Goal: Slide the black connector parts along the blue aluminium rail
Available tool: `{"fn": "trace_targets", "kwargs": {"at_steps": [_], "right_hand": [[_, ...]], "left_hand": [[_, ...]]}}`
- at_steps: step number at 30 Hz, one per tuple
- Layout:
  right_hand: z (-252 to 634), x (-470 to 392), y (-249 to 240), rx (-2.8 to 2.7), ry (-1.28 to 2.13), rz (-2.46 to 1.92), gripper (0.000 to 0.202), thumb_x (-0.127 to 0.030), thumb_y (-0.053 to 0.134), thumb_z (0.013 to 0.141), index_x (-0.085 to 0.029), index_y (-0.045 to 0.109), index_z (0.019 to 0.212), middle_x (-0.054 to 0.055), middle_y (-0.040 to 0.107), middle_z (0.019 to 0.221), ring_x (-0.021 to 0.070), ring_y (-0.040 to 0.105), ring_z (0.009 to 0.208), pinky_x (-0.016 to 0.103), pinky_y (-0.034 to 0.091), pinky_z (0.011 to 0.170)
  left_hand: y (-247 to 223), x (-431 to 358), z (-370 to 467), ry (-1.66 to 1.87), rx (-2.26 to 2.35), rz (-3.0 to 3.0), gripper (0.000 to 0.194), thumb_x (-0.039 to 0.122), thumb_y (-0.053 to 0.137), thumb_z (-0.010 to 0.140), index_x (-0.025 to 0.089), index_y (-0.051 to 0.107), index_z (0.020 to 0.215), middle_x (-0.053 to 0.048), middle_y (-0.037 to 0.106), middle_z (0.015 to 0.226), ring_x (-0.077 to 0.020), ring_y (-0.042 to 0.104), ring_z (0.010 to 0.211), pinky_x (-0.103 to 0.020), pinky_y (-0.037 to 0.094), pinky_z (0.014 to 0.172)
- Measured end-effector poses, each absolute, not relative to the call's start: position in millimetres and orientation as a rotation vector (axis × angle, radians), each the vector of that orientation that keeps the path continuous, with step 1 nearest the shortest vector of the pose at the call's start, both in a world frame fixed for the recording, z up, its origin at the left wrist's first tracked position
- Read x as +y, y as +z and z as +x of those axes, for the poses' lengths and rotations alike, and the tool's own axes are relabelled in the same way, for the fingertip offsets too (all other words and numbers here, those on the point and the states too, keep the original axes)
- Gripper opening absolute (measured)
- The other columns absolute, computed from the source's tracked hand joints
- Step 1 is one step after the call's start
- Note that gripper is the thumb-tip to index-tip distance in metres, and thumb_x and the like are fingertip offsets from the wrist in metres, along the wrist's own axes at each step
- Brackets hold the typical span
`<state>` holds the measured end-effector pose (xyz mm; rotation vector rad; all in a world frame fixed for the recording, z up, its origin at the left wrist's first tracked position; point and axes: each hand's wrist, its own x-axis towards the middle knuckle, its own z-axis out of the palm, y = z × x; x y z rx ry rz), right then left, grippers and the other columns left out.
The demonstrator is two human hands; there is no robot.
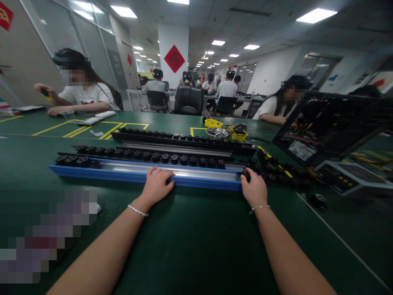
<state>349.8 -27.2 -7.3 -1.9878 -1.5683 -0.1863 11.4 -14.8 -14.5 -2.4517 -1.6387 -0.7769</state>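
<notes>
A long blue metal rail (107, 174) lies across the bench, its bright silver inner channel facing up. At its left end sit several black socket modules (72, 159). My left hand (159, 185) grips the rail's front wall near the middle, fingers bent over the edge and the thumb lower down. At the right end, my right hand (255, 189) pinches a small black socket module (246, 175) over the channel; whether it touches the rail is hidden by my fingers. Directly behind lie black rails (184, 137) with rows of black socket modules.
Loose black modules (273, 168) are heaped right of the rails. Farther right stand an open computer case (334, 123) and a grey power supply box (356, 178). Behind the rails are a metal dish (217, 132) and yellow trays (213, 123). Other people sit across the bench.
</notes>
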Motion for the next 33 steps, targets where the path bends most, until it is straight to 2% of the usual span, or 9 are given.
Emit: {"fn": "trace_targets", "kwargs": {"at_steps": [14,23,33], "right_hand": [[357,-26,-10,-1.476,-0.198,-2.01,0.043,-0.029,0.039,0.082,-0.012,0.054,0.117,0.013,0.062,0.11,0.0251,0.053,0.104,0.046,0.028,0.1],[358,-28,-6,-1.431,-0.118,-2.027,0.045,-0.03,0.039,0.082,-0.011,0.053,0.12,0.014,0.06,0.113,0.0266,0.053,0.105,0.039,0.038,0.093],[361,-26,-10,-1.386,-0.105,-2.013,0.046,-0.028,0.041,0.08,-0.009,0.052,0.121,0.015,0.059,0.114,0.0258,0.053,0.106,0.039,0.039,0.093]], "left_hand": [[-14,-14,11,-0.738,-1.643,-2.442,0.021,0.033,0.049,0.078,0.028,0.062,0.093,-0.001,0.069,0.095,-0.0214,0.057,0.097,-0.046,0.022,0.102],[-14,-15,12,-0.744,-1.643,-2.445,0.021,0.033,0.048,0.079,0.027,0.062,0.093,-0.001,0.069,0.095,-0.0213,0.057,0.097,-0.046,0.022,0.102],[-14,-15,11,-0.746,-1.629,-2.444,0.021,0.033,0.049,0.079,0.027,0.062,0.093,0.0,0.069,0.095,-0.0209,0.057,0.097,-0.046,0.022,0.102]]}}
